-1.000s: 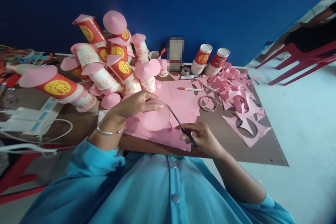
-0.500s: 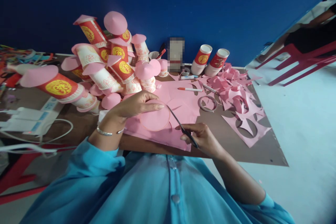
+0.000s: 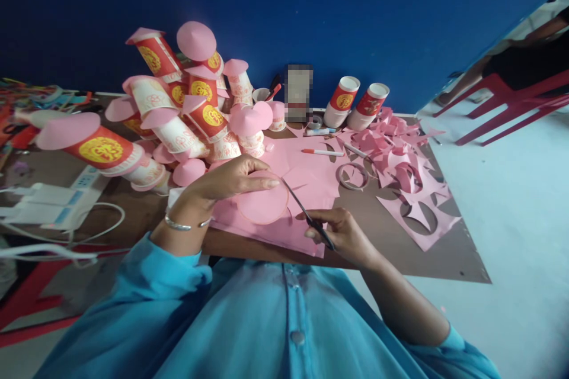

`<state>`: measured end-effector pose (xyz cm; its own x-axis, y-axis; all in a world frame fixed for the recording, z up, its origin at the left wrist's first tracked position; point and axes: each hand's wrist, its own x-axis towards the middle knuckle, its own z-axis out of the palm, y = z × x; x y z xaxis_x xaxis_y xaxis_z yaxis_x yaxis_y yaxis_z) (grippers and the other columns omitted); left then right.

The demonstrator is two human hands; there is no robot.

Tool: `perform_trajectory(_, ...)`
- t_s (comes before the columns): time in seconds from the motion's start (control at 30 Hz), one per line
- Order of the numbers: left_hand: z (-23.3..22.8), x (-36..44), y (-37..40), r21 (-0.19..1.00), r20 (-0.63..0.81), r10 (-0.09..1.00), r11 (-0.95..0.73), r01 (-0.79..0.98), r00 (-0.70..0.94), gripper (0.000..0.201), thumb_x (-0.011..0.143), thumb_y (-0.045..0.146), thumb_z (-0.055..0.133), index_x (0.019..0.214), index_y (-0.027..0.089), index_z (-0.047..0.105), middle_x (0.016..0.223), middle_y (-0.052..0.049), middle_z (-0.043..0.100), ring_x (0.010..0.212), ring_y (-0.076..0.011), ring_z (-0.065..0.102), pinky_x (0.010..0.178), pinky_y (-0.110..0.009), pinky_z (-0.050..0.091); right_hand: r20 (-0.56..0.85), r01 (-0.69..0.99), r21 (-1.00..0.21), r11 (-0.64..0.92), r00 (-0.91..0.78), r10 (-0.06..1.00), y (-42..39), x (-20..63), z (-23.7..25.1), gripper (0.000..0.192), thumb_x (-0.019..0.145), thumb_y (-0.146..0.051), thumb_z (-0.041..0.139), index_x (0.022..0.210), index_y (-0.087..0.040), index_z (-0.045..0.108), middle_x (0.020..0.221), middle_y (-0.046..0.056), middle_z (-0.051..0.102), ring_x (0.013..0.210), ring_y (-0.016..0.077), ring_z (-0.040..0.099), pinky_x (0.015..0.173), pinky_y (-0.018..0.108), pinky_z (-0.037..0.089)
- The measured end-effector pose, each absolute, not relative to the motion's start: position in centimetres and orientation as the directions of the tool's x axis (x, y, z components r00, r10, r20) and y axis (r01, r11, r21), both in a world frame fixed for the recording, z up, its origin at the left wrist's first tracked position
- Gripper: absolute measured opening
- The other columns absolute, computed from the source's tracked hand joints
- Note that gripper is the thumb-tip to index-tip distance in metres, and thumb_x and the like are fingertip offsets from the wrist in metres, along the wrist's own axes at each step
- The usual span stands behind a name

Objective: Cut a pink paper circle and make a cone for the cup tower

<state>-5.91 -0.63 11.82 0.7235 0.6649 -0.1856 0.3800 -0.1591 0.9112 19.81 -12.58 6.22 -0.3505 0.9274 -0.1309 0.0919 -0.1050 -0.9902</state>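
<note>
Between the thumb and fingers of my left hand (image 3: pixel 242 177) is a round pink paper disc (image 3: pixel 263 204), its outline marked in orange. My right hand (image 3: pixel 340 234) is closed around the handles of dark scissors (image 3: pixel 306 216). The scissor tips reach the upper right edge of the disc, close to my left thumb. Whether the blades are parted I cannot make out. Under the disc lie pink paper sheets (image 3: pixel 311 243), near the front edge of the table (image 3: pixel 440 266).
Cup lanterns with pink cone tops (image 3: pixel 104 148) crowd the left back. Stacked paper cups (image 3: pixel 342 100), a marker (image 3: pixel 322 152), a tape roll (image 3: pixel 352 176) and pink scraps (image 3: pixel 400 154) lie right of centre. A power strip (image 3: pixel 73 198) with cables is at left; a red stool (image 3: pixel 502 98) stands right.
Almost nothing differs. The whole view has shifted very slightly, while both hands, the disc and the scissors keep nearly the same positions.
</note>
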Motion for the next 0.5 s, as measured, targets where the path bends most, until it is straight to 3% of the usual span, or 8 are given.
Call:
perform_trajectory(0.2,11.81,-6.04,-0.66,0.91,-0.155,0.684,-0.181,0.372,0.713,0.042,0.091,0.047,0.065,0.064,0.018,0.052,0.061,0.005,0.033,0.059,-0.0095,0.029,0.052,-0.024,0.023,-0.143,0.079,-0.989,-0.124,-0.341,0.929,-12.79,19.67,6.48,0.048,0.08,-0.054,0.083,0.101,-0.01,0.081,0.061,-0.002,0.057,0.054,0.0072,0.043,0.051,0.02,0.039)
perform_trajectory(0.5,11.78,-6.17,-0.62,0.922,-0.153,0.673,-0.166,0.35,0.724,0.047,0.093,0.046,0.065,0.061,0.019,0.046,0.06,0.005,0.029,0.056,-0.0086,0.026,0.05,-0.025,0.02,-0.141,0.079,-0.99,-0.12,-0.351,0.926,-12.68,19.51,6.14,0.046,0.08,-0.052,0.084,0.105,-0.013,0.081,0.063,-0.001,0.062,0.055,0.0083,0.048,0.052,0.021,0.042)
